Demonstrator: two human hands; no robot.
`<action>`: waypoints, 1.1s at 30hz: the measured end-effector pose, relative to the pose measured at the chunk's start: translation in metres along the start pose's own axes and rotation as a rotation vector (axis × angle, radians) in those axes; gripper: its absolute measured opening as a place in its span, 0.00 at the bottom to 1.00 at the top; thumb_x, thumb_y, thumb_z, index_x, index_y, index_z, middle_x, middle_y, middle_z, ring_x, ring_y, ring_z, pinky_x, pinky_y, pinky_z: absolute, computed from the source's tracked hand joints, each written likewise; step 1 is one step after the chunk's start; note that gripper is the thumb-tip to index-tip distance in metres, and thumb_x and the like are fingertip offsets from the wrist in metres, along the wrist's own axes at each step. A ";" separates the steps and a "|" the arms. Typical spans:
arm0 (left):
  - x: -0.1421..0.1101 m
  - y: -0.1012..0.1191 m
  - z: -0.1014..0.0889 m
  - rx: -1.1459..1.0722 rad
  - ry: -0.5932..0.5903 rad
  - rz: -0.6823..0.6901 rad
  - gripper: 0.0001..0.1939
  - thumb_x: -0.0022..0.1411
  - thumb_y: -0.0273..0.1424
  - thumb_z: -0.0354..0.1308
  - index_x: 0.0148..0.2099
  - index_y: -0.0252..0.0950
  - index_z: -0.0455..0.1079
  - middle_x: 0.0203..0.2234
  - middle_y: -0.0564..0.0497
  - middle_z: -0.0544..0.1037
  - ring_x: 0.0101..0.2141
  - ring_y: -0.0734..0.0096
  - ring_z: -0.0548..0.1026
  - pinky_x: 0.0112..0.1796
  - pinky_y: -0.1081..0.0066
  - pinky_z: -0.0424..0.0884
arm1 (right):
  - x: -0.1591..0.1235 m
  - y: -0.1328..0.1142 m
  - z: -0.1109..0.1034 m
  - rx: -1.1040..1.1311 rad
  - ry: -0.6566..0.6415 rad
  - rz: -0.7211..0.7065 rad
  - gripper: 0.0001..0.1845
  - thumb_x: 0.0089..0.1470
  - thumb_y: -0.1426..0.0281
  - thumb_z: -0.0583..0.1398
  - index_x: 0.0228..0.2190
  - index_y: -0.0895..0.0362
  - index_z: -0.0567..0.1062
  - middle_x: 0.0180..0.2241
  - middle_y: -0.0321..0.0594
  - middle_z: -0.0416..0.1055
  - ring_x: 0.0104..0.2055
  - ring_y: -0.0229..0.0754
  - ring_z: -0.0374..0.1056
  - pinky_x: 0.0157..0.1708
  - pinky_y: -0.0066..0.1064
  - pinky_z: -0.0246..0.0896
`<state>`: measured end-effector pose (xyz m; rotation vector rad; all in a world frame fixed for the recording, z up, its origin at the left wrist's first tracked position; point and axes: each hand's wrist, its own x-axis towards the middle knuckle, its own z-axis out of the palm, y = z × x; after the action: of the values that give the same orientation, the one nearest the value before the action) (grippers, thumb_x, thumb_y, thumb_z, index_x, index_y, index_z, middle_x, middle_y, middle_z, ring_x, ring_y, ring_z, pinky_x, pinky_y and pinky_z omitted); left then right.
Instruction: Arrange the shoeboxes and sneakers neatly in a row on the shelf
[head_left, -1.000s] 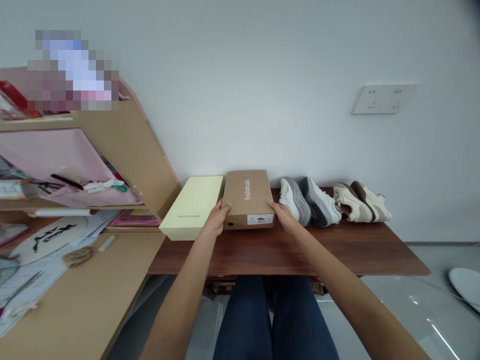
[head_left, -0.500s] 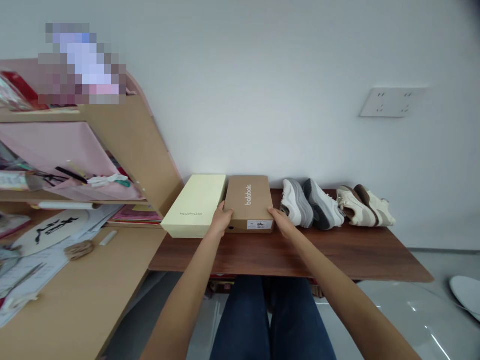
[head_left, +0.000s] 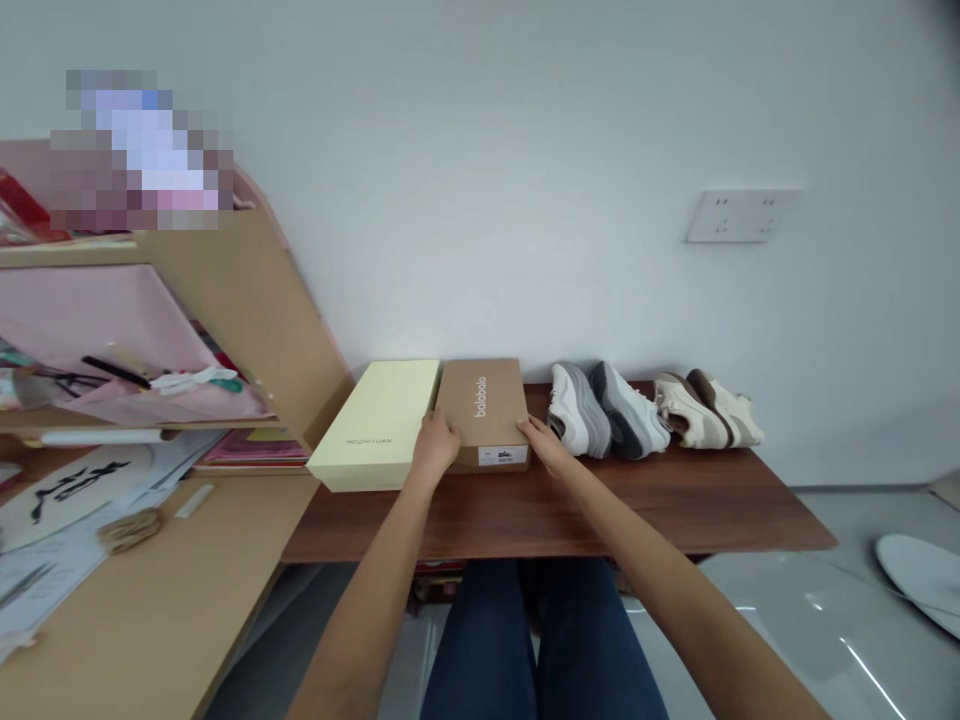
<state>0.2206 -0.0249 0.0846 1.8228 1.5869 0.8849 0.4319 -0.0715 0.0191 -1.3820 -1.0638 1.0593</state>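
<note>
A brown shoebox with white "balabala" lettering and a label on its front lies on the dark wooden shelf, its back near the wall. My left hand is at its left front corner, thumb on the box, other fingers partly hidden in the narrow space by the pale yellow box. At the right front corner, my right hand holds the side with thumb near the top edge. Right of that hand stand grey-and-white sneakers and, farther along, cream shoes.
At left, a tan desk with a shelf unit carries papers, stationery and a coil of twine. A white socket plate is on the wall. On the floor at right sits a white round object.
The brown shoebox has come down and back, now level with the yellow box beside it. Both hands have stayed at its sides. The camera view has shifted slightly.
</note>
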 end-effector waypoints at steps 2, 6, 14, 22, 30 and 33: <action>0.000 0.002 -0.003 -0.007 0.001 0.034 0.25 0.54 0.25 0.57 0.56 0.31 0.66 0.55 0.30 0.69 0.60 0.44 0.64 0.59 0.55 0.55 | -0.001 -0.006 -0.002 -0.018 0.066 0.034 0.35 0.55 0.53 0.57 0.60 0.56 0.65 0.61 0.48 0.65 0.63 0.48 0.61 0.63 0.42 0.52; -0.001 0.016 -0.008 -0.132 0.034 0.085 0.29 0.51 0.25 0.60 0.58 0.34 0.66 0.60 0.34 0.66 0.64 0.46 0.58 0.62 0.57 0.49 | -0.004 -0.024 -0.017 -0.045 0.128 0.020 0.40 0.53 0.52 0.60 0.62 0.54 0.62 0.66 0.46 0.57 0.67 0.47 0.53 0.65 0.41 0.47; -0.013 0.065 0.028 -0.349 -0.065 0.180 0.28 0.53 0.26 0.61 0.58 0.37 0.68 0.61 0.41 0.67 0.63 0.51 0.60 0.64 0.59 0.49 | -0.016 -0.059 -0.078 -0.047 0.158 -0.029 0.36 0.52 0.53 0.62 0.60 0.50 0.65 0.62 0.47 0.63 0.64 0.49 0.60 0.61 0.45 0.56; -0.032 0.101 0.097 -0.410 -0.223 0.240 0.28 0.55 0.27 0.61 0.59 0.37 0.67 0.60 0.39 0.68 0.61 0.51 0.64 0.61 0.56 0.55 | -0.038 -0.060 -0.142 -0.146 0.249 -0.071 0.30 0.54 0.57 0.61 0.57 0.52 0.68 0.59 0.48 0.67 0.60 0.49 0.65 0.58 0.46 0.59; -0.037 0.101 0.148 -0.422 -0.344 0.161 0.32 0.53 0.28 0.61 0.61 0.35 0.65 0.61 0.38 0.67 0.60 0.53 0.65 0.59 0.59 0.59 | -0.052 -0.051 -0.195 -0.179 0.345 -0.051 0.26 0.53 0.60 0.63 0.53 0.53 0.73 0.56 0.47 0.71 0.56 0.48 0.67 0.57 0.47 0.61; -0.038 0.096 0.159 -0.396 -0.358 0.128 0.33 0.53 0.29 0.61 0.62 0.33 0.64 0.62 0.36 0.65 0.61 0.53 0.64 0.59 0.60 0.58 | -0.054 -0.044 -0.209 -0.169 0.359 -0.038 0.25 0.53 0.61 0.63 0.52 0.53 0.73 0.56 0.47 0.71 0.57 0.49 0.66 0.57 0.48 0.60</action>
<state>0.4012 -0.0747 0.0553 1.6917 1.0036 0.8056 0.6216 -0.1658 0.0782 -1.6088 -0.9223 0.6710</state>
